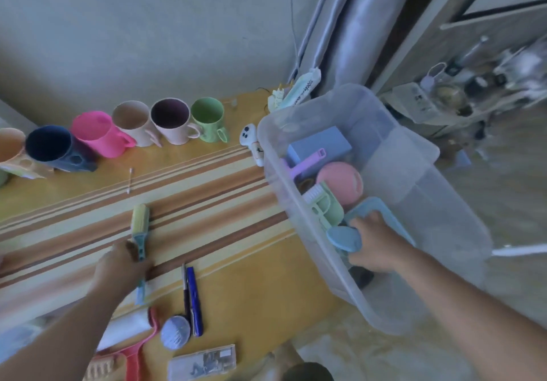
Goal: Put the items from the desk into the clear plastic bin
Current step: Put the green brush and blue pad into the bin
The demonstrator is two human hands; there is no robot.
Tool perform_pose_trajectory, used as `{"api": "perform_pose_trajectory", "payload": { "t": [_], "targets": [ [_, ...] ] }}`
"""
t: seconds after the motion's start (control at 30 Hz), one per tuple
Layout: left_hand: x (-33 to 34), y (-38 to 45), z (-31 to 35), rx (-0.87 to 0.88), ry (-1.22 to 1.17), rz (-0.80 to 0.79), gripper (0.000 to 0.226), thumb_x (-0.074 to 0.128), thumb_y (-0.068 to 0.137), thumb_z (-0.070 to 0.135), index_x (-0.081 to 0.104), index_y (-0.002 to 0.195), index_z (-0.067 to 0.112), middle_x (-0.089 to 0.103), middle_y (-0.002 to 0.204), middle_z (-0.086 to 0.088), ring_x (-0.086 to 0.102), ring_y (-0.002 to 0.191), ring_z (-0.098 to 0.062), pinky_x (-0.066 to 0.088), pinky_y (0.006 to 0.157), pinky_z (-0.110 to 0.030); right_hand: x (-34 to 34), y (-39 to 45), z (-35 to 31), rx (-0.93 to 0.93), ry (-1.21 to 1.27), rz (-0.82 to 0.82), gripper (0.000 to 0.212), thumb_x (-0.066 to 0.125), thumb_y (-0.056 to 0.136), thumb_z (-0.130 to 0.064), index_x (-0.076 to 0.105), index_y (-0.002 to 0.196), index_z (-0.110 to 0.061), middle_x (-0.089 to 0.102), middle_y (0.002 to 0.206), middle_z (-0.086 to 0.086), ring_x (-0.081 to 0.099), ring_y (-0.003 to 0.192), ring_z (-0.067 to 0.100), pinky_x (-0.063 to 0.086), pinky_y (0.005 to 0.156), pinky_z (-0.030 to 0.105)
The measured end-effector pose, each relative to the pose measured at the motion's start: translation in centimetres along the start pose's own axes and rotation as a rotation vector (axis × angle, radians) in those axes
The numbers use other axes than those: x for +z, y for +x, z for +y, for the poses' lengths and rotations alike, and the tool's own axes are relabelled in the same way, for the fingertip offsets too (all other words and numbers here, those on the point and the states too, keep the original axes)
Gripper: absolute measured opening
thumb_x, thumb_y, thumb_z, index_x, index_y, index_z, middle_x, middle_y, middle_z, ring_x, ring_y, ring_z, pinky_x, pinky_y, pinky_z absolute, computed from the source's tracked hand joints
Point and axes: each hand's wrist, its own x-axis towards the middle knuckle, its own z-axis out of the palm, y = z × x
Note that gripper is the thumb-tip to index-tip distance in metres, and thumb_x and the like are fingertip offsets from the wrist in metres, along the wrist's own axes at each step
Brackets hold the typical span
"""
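Meanwhile left hand (pixel 124 265) fingers clamped on lint roller (pixel 140 226) (mid-desk), right hand (pixel 374 244) gripping blue tray (pixel 381 217) inside clear bin (pixel 299 203)

Beside your desk (pixel 236 292), whose yellow top is smooth with a striped wood-grain band:

- Bin (pixel 414 203): clear plastic, slightly frosted, smooth.
- Mugs (pixel 170 124), far from the bin along the wall: matt plastic, speckled look.
- Lint roller (pixel 140 220), left of the bin: plastic handle, paper-like roll.
- Pens (pixel 194 300), nearer you than the roller: glossy plastic.
- Brush (pixel 321 203), inside the bin: smooth pale-green plastic, white bristles.
- Wipes pack (pixel 302 87), behind the bin: glossy soft film.
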Motion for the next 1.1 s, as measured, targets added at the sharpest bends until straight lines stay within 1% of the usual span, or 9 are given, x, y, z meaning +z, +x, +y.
{"api": "perform_pose_trajectory", "payload": {
  "t": [0.07, 0.2, 0.4, 0.53, 0.7, 0.8, 0.87, 1.0, 1.1],
  "targets": [
    [-0.2, 0.3, 0.7, 0.013, -0.039, -0.008, 0.026, 0.080, 0.082, 0.021, 0.062, 0.095, 0.008, 0.065, 0.075, -0.012, 0.063, 0.066, -0.031, 0.054, 0.062, -0.039, 1.0, 0.6, 0.3, 0.022, -0.073, 0.022, 0.052, 0.075, 0.073, -0.042, 0.048, 0.112, -0.021, 0.037, 0.115, 0.005, 0.058, 0.101, 0.033, 0.053, 0.086, 0.041],
    [-0.5, 0.7, 1.2, -0.074, -0.403, -0.075, 0.019, 0.075, 0.092, 0.016, 0.068, 0.107, 0.007, 0.068, 0.093, -0.018, 0.064, 0.079, -0.035, 0.056, 0.074, -0.049, 2.2, 1.2, -1.3, -0.009, -0.116, 0.113, 0.061, 0.075, 0.074, -0.061, 0.053, 0.118, -0.024, 0.053, 0.119, 0.002, 0.057, 0.114, 0.032, 0.047, 0.075, 0.040],
    [-3.7, -1.7, 4.9, 0.008, -0.566, -0.081, 0.028, 0.078, 0.089, 0.017, 0.066, 0.111, 0.005, 0.069, 0.096, -0.020, 0.067, 0.084, -0.036, 0.058, 0.073, -0.047, 2.6, 1.7, -2.1, -0.044, -0.181, 0.117, 0.054, 0.064, 0.094, -0.050, 0.048, 0.133, -0.016, 0.064, 0.125, 0.008, 0.065, 0.116, 0.034, 0.047, 0.076, 0.039],
    [-5.9, -4.4, 7.4, 0.045, -0.678, -0.103, 0.024, 0.077, 0.090, 0.017, 0.067, 0.109, 0.008, 0.070, 0.098, -0.021, 0.067, 0.081, -0.032, 0.054, 0.062, -0.032, 0.9, 1.4, -1.1, -0.063, -0.047, 0.072, 0.051, 0.058, 0.077, -0.073, 0.057, 0.100, -0.028, 0.067, 0.100, -0.003, 0.065, 0.090, 0.022, 0.056, 0.077, 0.040],
    [-7.7, -9.3, 14.2, 0.185, -0.790, -0.245, 0.024, 0.081, 0.087, 0.022, 0.069, 0.105, 0.010, 0.072, 0.093, -0.013, 0.069, 0.074, -0.016, 0.054, 0.061, -0.021, -2.8, -2.7, -4.9, -0.281, 0.464, 0.537, 0.016, 0.074, 0.091, -0.031, 0.075, 0.107, -0.029, 0.071, 0.086, -0.011, 0.065, 0.076, 0.012, 0.053, 0.072, 0.033],
    [-7.6, -11.3, 19.8, 0.298, -0.873, -0.356, 0.034, 0.083, 0.084, 0.016, 0.064, 0.106, -0.003, 0.065, 0.084, -0.011, 0.067, 0.067, -0.012, 0.056, 0.063, -0.024, -4.3, -5.8, -9.9, -0.474, 0.722, 0.344, 0.012, 0.077, 0.090, -0.032, 0.074, 0.097, -0.042, 0.075, 0.091, -0.020, 0.069, 0.078, 0.004, 0.053, 0.072, 0.018],
    [-7.5, -12.5, 23.5, 0.371, -0.884, -0.370, 0.051, 0.089, 0.078, 0.021, 0.058, 0.104, -0.009, 0.063, 0.079, -0.013, 0.069, 0.065, -0.019, 0.059, 0.063, -0.031, -4.4, -6.5, -11.5, -0.548, 0.734, 0.202, 0.010, 0.076, 0.091, -0.042, 0.076, 0.101, -0.043, 0.076, 0.095, -0.026, 0.070, 0.084, 0.003, 0.055, 0.078, 0.020],
    [-7.5, -13.6, 27.9, 0.556, -0.715, -0.370, 0.055, 0.092, 0.064, 0.051, 0.070, 0.092, 0.009, 0.077, 0.077, -0.003, 0.076, 0.078, -0.032, 0.062, 0.079, -0.057, -4.7, -6.8, -10.1, -0.533, 1.090, 0.118, 0.023, 0.066, 0.104, -0.020, 0.080, 0.088, -0.027, 0.070, 0.071, 0.001, 0.054, 0.058, 0.016, 0.043, 0.055, 0.023],
    [-7.5, -13.1, 26.6, 0.663, -0.583, -0.344, 0.038, 0.084, 0.077, 0.052, 0.070, 0.105, 0.030, 0.078, 0.085, 0.009, 0.071, 0.075, -0.011, 0.061, 0.078, -0.038, -3.7, -5.1, -6.5, -0.444, 1.204, 0.174, 0.041, 0.064, 0.105, -0.031, 0.060, 0.082, 0.003, 0.051, 0.058, 0.008, 0.039, 0.052, 0.017, 0.031, 0.049, 0.025]
  ]
}}
